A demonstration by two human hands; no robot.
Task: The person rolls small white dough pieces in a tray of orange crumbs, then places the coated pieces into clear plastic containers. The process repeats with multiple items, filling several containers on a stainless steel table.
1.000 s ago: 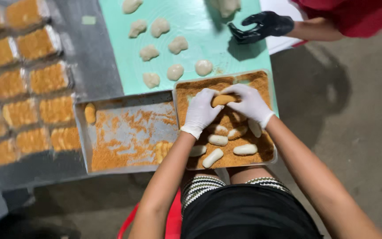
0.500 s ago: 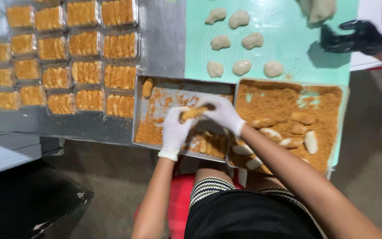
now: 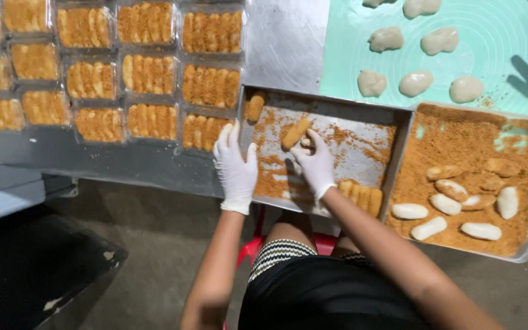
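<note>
Fingertips [image 3: 305,142] of the gloved right hand [image 3: 316,166] pinched one breaded piece [image 3: 294,132], holding it just above the floor of the steel tray [image 3: 362,153]. The left hand [image 3: 236,166], also in a white glove, lay flat with its fingers spread and loosely open over the tray's left rim, gripping nothing; whether its palm touched the metal could not be told.

Much was cut off. Rows of clear packs of breaded pieces [image 3: 148,73] ran out of frame at the top and left. Pale dough lumps [image 3: 415,83] on the green mat [image 3: 337,55] were clipped along the upper edge, and a dark shape at the far right edge was too cropped to make out. The right forearm hid part of the tray's near rim.

Inside the steel tray, crumbs were scattered thinly, another breaded piece [image 3: 255,107] lay in the far left corner, and a short row of coated pieces [image 3: 360,195] rested against the near right side, just beside the right wrist. Touching that tray on the right stood the crumb tray [image 3: 459,140], full of orange crumbs, with white uncoated pieces [image 3: 453,211] and half-coated ones lying in it.

Both forearms reached forward from the lap, the right one slanting in from the lower right, the left one nearly straight up the frame.
</note>
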